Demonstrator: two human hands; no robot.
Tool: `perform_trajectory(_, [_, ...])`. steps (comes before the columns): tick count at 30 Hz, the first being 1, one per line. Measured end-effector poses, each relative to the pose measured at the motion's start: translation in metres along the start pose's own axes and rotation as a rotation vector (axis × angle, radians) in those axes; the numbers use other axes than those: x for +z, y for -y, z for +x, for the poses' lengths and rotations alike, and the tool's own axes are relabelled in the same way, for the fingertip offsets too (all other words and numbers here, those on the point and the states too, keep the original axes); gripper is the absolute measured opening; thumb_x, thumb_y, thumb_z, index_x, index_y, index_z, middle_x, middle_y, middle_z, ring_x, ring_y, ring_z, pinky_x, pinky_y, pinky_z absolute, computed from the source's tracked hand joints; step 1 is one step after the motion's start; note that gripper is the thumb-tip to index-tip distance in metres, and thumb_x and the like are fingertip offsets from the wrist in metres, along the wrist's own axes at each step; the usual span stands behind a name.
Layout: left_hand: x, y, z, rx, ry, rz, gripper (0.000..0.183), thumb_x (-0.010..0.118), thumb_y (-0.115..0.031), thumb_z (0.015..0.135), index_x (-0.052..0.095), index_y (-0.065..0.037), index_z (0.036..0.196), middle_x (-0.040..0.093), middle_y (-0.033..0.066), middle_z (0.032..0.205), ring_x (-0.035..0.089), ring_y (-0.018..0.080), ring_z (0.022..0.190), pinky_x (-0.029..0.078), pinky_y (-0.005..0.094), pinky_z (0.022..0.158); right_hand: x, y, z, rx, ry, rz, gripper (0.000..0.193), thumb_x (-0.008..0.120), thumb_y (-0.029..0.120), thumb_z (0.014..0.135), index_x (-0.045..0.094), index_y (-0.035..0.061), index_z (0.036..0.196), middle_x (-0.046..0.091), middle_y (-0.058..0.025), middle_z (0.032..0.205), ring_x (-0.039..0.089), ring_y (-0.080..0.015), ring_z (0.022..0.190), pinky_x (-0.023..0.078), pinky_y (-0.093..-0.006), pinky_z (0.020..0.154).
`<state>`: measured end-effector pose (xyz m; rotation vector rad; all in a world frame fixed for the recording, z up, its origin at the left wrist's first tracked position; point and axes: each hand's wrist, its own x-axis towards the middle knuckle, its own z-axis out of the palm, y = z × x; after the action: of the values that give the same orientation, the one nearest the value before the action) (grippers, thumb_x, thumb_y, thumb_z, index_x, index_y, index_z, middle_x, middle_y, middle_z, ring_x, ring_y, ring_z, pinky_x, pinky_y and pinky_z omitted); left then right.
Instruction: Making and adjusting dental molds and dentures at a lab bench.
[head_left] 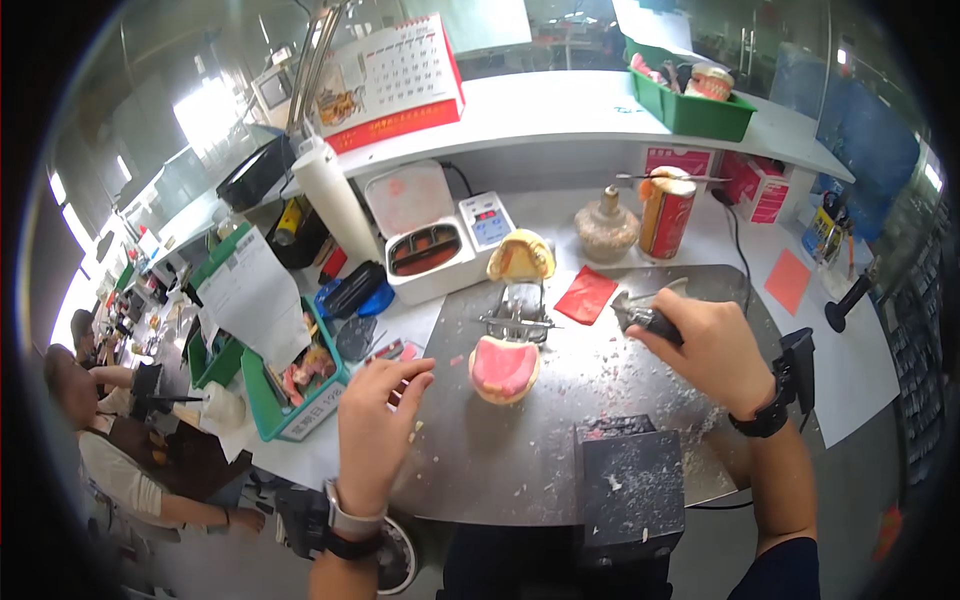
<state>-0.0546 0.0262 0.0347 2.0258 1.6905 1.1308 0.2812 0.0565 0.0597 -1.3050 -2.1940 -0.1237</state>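
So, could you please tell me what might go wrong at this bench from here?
The thin tool lying across the red can could roll off if bumped. Loose white crumbs beside the pink-topped dental model might stick to it. The dark-handled tool in the right hand might knock the glass bottle nearby.

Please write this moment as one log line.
left hand: appears empty; right hand: holds dark tool; pink dental mold: on metal tray; red sheet: nearby

This is a dental lab, judging by the cast (503, 370) (pink-topped) and glass burner (607, 230).
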Motion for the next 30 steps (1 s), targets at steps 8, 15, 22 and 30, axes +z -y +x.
perform_trajectory(8, [-0.017,0.020,-0.004,0.071,0.140,0.232,0.015,0.071,-0.012,0.084,0.077,-0.005,0.097,0.072,0.0122,0.091,0.065,0.0249,0.086,0.050,0.0349,0.075,0.009,-0.006,-0.004,-0.043,-0.017,-0.066,0.028,0.073,0.032,0.088,0.058,0.0081,0.089,0.061,-0.0092,0.069,0.064,-0.0298,0.065,0.047,-0.0401,0.057])
perform_trajectory(15, [-0.025,0.020,-0.012,0.059,0.365,0.300,0.012,0.073,-0.015,0.081,0.075,-0.005,0.088,0.070,0.0106,0.082,0.063,0.0276,0.081,0.049,0.0380,0.075,0.007,-0.002,-0.002,-0.031,0.005,-0.064,0.027,0.075,0.030,0.086,0.059,0.0078,0.090,0.062,-0.0093,0.072,0.064,-0.0306,0.067,0.048,-0.0397,0.057])
perform_trajectory(22, [-0.010,-0.008,-0.001,0.295,0.092,-0.038,0.014,0.071,-0.007,0.081,0.071,-0.005,0.095,0.067,0.0095,0.089,0.064,0.0250,0.081,0.052,0.0358,0.072,0.002,-0.001,-0.012,0.001,-0.117,-0.054,0.035,0.080,0.029,0.080,0.056,0.0047,0.080,0.058,-0.0131,0.067,0.059,-0.0365,0.061,0.044,-0.0414,0.054])
perform_trajectory(30, [0.056,-0.109,0.027,0.290,0.079,-0.950,0.021,0.070,-0.005,0.087,0.068,-0.007,0.108,0.068,0.0002,0.095,0.065,0.0069,0.087,0.050,0.0216,0.062,0.017,0.029,-0.006,0.031,-0.444,0.631,0.021,0.071,0.016,0.090,0.054,0.0038,0.085,0.049,-0.0048,0.080,0.042,-0.0126,0.058,0.031,-0.0272,0.056])
